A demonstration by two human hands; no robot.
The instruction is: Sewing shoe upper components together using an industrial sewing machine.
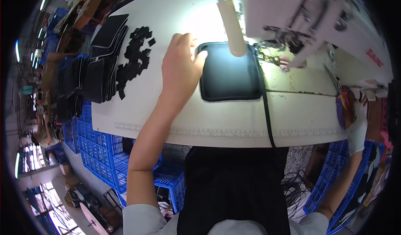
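Both hands are at the sewing station: the left hand (180, 70) lies spread and flat, palm down, on the white tabletop (217, 122), its fingertips pressing the left edge of a black, rounded-square padded fabric panel (232, 74), while the right hand (356, 128) hangs at the tabletop's right edge, near the front corner; whether it is open or grips anything cannot be told, since it is bright and partly cut off by the edge. That panel sits toward the middle of the tabletop, its right side pushed up beside the needle area of the white sewing machine (292, 13), under a cream cylindrical lamp (232, 28). A narrow black binding strap (267, 114) runs from the needle along the panel's right edge and off the front edge toward the person's lap. Judging from this, the edging on this panel is under way, with one side at the needle and the remaining sides apparently not yet fed through. Near the far left corner, stacks of black panels (102, 63) and a scatter of small black cut pieces (135, 61) lie waiting, suggesting much work remains.
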